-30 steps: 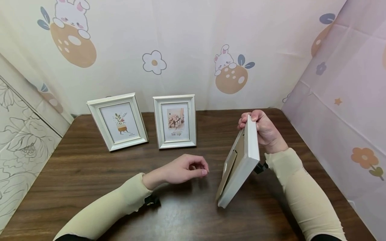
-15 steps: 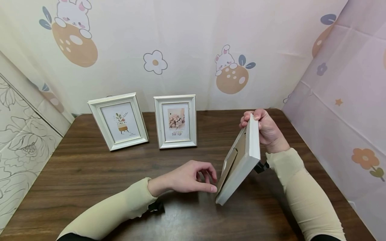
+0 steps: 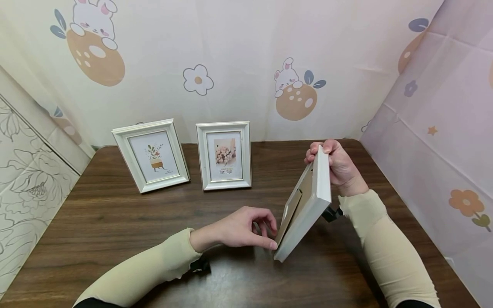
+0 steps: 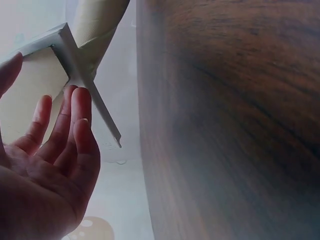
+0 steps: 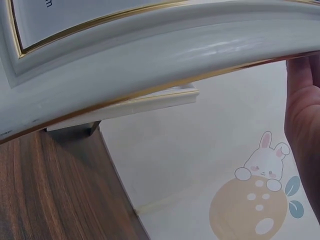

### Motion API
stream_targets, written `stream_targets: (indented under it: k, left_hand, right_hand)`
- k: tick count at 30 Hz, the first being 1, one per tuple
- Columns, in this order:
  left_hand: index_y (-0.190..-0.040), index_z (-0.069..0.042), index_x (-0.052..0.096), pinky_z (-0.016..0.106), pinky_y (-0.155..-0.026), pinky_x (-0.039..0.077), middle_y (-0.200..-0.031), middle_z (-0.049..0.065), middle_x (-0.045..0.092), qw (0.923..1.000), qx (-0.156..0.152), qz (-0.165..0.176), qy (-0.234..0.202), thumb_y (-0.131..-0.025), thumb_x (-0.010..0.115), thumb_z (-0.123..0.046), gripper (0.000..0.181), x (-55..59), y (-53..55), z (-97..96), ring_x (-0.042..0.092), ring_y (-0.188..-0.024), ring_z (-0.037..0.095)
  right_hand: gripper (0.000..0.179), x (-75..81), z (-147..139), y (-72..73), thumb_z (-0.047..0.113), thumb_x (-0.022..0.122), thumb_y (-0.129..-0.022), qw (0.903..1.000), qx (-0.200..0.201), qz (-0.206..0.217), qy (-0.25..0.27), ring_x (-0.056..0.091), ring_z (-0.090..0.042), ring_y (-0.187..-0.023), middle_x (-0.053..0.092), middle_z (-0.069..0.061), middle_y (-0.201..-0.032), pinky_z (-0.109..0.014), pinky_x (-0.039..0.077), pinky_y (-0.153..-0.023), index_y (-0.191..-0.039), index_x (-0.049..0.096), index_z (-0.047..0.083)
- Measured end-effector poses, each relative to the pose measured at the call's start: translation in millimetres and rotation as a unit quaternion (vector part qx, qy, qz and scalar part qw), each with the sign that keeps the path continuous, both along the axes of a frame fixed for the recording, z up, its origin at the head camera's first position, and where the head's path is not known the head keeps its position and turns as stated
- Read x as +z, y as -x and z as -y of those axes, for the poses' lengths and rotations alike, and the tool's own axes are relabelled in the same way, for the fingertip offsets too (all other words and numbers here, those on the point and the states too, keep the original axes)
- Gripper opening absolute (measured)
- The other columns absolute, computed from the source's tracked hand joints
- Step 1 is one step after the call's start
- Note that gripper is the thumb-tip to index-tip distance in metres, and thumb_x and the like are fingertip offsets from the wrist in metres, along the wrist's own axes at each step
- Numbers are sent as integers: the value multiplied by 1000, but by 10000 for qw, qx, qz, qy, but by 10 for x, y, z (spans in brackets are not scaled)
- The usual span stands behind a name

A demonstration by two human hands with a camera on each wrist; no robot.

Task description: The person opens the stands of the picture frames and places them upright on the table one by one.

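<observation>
My right hand [image 3: 339, 164] grips a white picture frame [image 3: 304, 222] by its upper edge. The frame is tilted, its brown back and easel stand [image 3: 291, 214] turned left. Beside the stand's lower end is my left hand [image 3: 246, 226], fingers loosely bent and thumb tip at the stand's edge; whether it touches is unclear. In the left wrist view, the left hand's fingers [image 4: 82, 135] lie in front of the frame's back panel [image 4: 30, 90]. The right wrist view shows the frame's white, gold-lined front [image 5: 150, 65] close up. Whether its bottom corner meets the table cannot be told.
Two more white picture frames stand towards the back of the dark wooden table [image 3: 115, 226]: one with a potted plant picture [image 3: 173, 149], one with a flower bouquet picture [image 3: 223, 185]. A patterned curtain [image 3: 239, 51] hangs behind and on the right.
My left hand has moved right and slightly nearer to me, up to the frame's stand. The right hand still grips the frame, which has shifted only slightly.
</observation>
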State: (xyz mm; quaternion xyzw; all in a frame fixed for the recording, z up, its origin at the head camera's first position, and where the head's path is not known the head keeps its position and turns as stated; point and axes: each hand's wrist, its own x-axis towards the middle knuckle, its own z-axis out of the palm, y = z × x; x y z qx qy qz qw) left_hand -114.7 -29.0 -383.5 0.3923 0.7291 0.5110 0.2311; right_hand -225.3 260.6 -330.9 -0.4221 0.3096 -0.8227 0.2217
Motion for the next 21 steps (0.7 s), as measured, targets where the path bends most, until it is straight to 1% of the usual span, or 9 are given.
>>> stream_targets:
  k: [4, 8, 10, 16, 21]
  left_hand:
    - [-102, -16, 65, 22, -65, 52, -86, -4, 69, 9999, 75, 70, -37, -82, 83, -24, 28, -9, -3, -14, 67, -77, 9]
    - [-102, -17, 65, 22, -65, 51, -84, -7, 68, 9999, 85, 79, -49, -82, 84, -25, 29, -20, -2, -29, 67, -76, 9]
    - [-102, -17, 65, 22, -65, 51, -85, -6, 69, 9999, 71, 78, -48, -82, 83, -25, 28, -25, -2, -32, 67, -76, 9]
    - [-105, -16, 64, 22, -65, 51, -92, 4, 70, 10000, 45, 49, -66, -83, 83, -25, 30, -18, 3, -26, 66, -77, 9]
    - [-105, -17, 64, 23, -66, 51, -93, 3, 70, 10000, 55, -34, -16, -83, 82, -26, 29, -10, 21, -6, 66, -78, 9]
  right_hand:
    - [16, -10, -10, 14, -4, 68, -90, 10000, 15, -38, 54, 64, -29, -102, 69, -17, -111, -41, 46, -95, -104, 75, 0]
    - [16, -28, -16, 23, -4, 68, -90, 10000, 26, -60, 59, 64, -29, -102, 69, -16, -111, -41, 45, -95, -104, 75, 0]
    - [17, -34, -21, 24, -4, 67, -90, 10000, 36, -79, 45, 64, -29, -103, 69, -16, -111, -40, 45, -96, -104, 75, 0]
    - [17, -47, -37, 15, -4, 68, -89, 10000, -1, -47, 34, 64, -28, -102, 69, -15, -110, -40, 44, -96, -103, 75, 0]
    - [16, -48, -44, 7, -5, 69, -88, 10000, -4, 8, 40, 64, -29, -102, 69, -15, -110, -40, 44, -95, -103, 75, 0]
